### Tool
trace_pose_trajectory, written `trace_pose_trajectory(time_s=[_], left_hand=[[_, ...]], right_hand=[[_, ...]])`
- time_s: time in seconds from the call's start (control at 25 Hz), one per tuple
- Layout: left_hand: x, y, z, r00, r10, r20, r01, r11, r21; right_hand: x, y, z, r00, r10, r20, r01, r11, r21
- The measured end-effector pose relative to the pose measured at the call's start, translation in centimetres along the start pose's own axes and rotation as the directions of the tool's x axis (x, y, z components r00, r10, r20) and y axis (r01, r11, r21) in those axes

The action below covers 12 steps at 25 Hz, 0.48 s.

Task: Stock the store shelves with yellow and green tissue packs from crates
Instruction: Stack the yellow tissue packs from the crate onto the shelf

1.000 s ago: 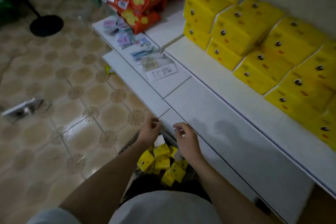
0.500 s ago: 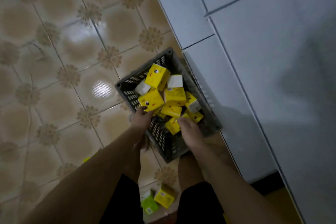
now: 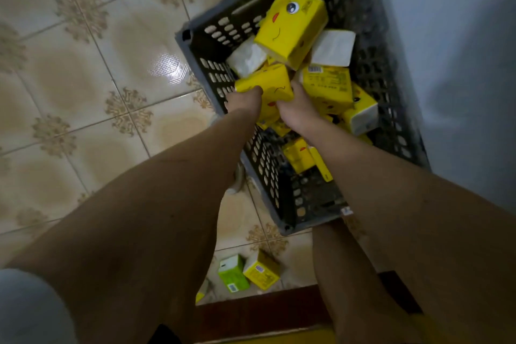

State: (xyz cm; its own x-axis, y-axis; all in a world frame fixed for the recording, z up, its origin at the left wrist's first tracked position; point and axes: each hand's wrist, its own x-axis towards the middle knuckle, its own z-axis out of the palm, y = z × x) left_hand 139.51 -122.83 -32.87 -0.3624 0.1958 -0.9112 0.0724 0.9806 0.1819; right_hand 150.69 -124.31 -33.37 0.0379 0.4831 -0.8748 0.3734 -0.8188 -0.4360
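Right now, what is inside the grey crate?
The grey crate holds a jumble of yellow tissue packs, some showing white ends. Both hands grip one pack: left hand, right hand. Packs beneath the arms are covered.

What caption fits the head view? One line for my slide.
Both hands, left hand and right hand, grip one yellow tissue pack inside the grey crate.

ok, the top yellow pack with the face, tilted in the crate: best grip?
Probably from above, across the narrow width of the face pack, fingers on its two long sides. It lies tilted on top of the pile in the crate, face panel up and its upper half free; other packs crowd its lower end.
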Motion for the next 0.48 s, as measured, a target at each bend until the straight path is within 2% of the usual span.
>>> trace_pose_trajectory(time_s=[0.12,0.24,0.36,0.48], left_hand=[[-0.4,-0.6,-0.3,1.000,0.016,0.012,-0.016,1.000,-0.001],[-2.7,-0.9,-0.9,0.995,0.100,0.003,-0.100,0.991,0.087],[-7.0,-0.5,-2.3,0.981,0.195,0.005,-0.194,0.971,0.142],[-13.2,1.5,-4.8,0.963,0.263,0.059,-0.267,0.960,0.088]], right_hand=[[-0.1,0.3,-0.2,1.000,0.026,0.011,-0.026,0.999,0.028],[-2.5,-0.2,-1.8,0.999,0.021,-0.037,-0.019,0.999,0.044],[-6.5,-1.4,-4.0,0.997,0.009,-0.074,-0.008,1.000,0.022],[-12.5,-4.3,-7.3,0.989,-0.026,-0.144,0.033,0.998,0.047]])
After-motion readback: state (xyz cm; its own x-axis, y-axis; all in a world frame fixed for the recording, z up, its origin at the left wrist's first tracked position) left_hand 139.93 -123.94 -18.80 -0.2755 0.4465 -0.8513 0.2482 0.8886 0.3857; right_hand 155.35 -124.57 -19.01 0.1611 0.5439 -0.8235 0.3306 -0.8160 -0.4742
